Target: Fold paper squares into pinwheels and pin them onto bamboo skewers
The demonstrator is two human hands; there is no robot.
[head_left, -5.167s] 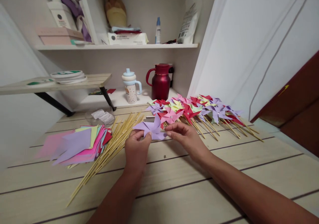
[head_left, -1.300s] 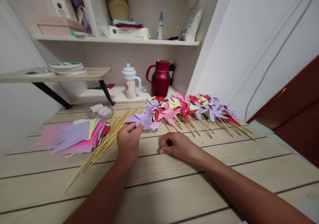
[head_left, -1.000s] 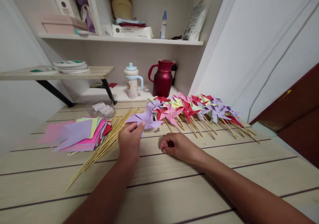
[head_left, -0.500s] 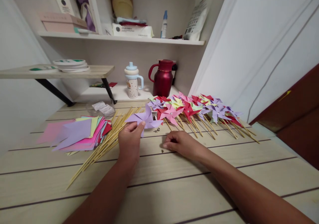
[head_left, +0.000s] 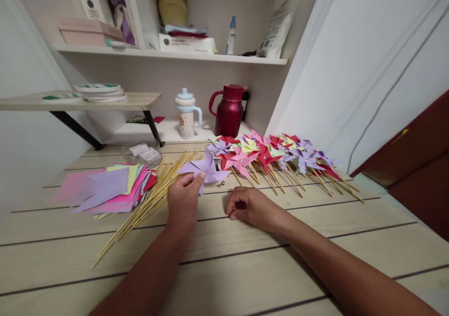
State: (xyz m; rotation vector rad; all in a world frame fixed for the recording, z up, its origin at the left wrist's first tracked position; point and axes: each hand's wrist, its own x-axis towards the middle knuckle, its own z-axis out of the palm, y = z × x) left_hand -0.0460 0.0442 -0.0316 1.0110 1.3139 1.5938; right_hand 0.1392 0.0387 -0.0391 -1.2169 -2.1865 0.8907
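A pale wooden floor [head_left: 245,278] of wide planks with dark seams runs back to a white alcove. Above the floor, a white shelf [head_left: 175,55] spans the alcove; left of it a light wooden tabletop [head_left: 115,101] stands on black legs. A white wall [head_left: 368,49] slants at right.

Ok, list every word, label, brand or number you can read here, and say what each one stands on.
None can be read.
Wipes pack on the shelf: a line of dark print, too small to read.
White box: round dark logo, lettering blurred.
White bag: dark print blocks, too small.
Paper slips on the table: marks, unreadable.
Purple pinwheel in the left hand: no text; the right hand shows none either.
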